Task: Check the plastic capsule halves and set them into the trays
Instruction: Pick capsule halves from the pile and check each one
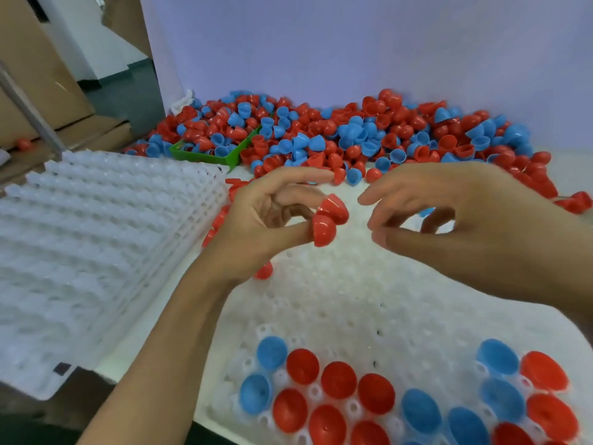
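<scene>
Near me on the table, my white tray [337, 303] holds capsule halves only in its nearest rows: blue halves [272, 353] and red halves [338, 379] sit open side up in the pockets, while the pockets farther off are bare. Above the far part of that tray my left hand [256, 213] has its thumb and a finger each pushed into a red capsule half [324, 229], [333, 207], the two caps touching one another, and my forefinger points out straight toward the far side. My right hand [449, 213] hovers just to the right of them with fingers loosely curled and apart, holding nothing that I can see, its fingertips near the two red caps but not touching. At the far side a big heap of loose red and blue halves [369, 136] spreads across the table against the pale wall [353, 43]. A green bin [231, 157] at the heap's left edge is filled with more of the same mix. On the left stands a stack of white trays [96, 236], their pockets unfilled, and a few red halves lie between that stack and my tray.
</scene>
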